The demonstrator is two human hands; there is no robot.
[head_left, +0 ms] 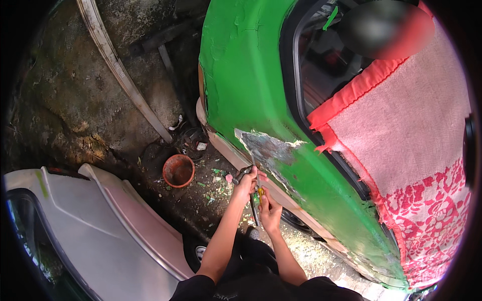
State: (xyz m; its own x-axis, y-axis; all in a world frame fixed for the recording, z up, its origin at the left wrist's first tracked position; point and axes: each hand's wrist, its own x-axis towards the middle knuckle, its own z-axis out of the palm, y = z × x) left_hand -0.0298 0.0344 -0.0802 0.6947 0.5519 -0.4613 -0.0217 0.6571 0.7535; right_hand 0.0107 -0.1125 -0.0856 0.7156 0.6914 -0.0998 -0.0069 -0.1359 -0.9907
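- Hammer [254,210]: near the middle of the view, held beside the green car [241,75], its dark head at about eleven o'clock and its handle pointing down to about six.
- Left hand [245,186]: fingers closed around the hammer close below its head.
- Right hand [270,213]: thumb and fingers pinching a yellow-handled tool [260,192], just beside the left hand at about four o'clock. Whether the tool's tip touches the car cannot be told.
- Bare patch [271,148]: grey and ragged-edged, on the green car's side, just beyond the hands between twelve and one o'clock.
- Green car: its body sweeps from twelve round to four o'clock, with pale lower panels; a wheel [297,220] shows near the hands at four.
- Towel [401,130]: pink with red edging and flowers, draped over the car at two o'clock.
- Pot [178,170]: round and reddish-brown, on the ground between nine and ten o'clock, with flakes [215,189] scattered between it and the hands.
- Pale car [125,220]: at about eight o'clock, well apart from the hands.
- Long strip [113,62]: whitish, against the stained wall [55,85] between ten and eleven o'clock.
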